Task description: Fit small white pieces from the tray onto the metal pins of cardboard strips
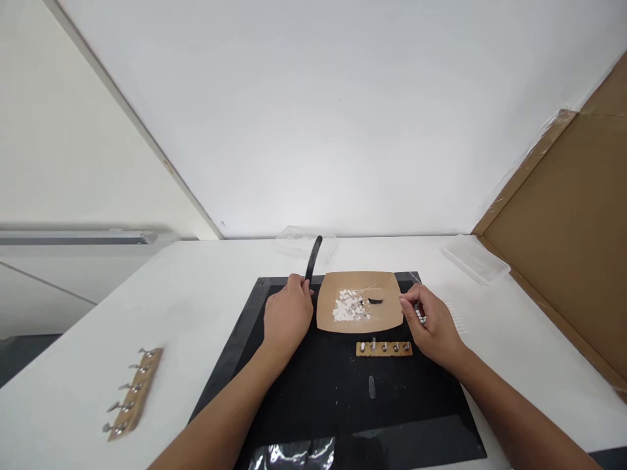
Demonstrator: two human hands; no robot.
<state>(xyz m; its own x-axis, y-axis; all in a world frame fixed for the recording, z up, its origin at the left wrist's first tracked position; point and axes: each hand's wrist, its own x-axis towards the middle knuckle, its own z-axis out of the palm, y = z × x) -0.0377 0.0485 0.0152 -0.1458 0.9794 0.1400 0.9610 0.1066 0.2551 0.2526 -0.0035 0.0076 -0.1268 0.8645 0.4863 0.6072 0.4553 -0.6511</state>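
My left hand point(289, 314) is closed around a slim, dark, curved strip point(314, 256) that looks like a nail file; its upper end sticks up above the fist. My right hand point(431, 321) is by the right rim of a tan paper tray point(386, 320), thumb and fingertips pinched together. Whatever is between those fingers is too small to make out. White flakes point(350, 307) and a small dark piece point(375, 301) lie in the tray. Just in front of it is a wooden strip point(385, 350) with several metal holders. A clear nail tip point(371, 387) lies nearer me.
Under the tray is a black mat point(313, 398) on the white table point(206, 287). A second wooden strip with several metal pieces point(134, 395) lies at left. Clear plastic boxes sit behind point(296, 241) and at right point(476, 259). A cardboard panel point(568, 222) borders the right side.
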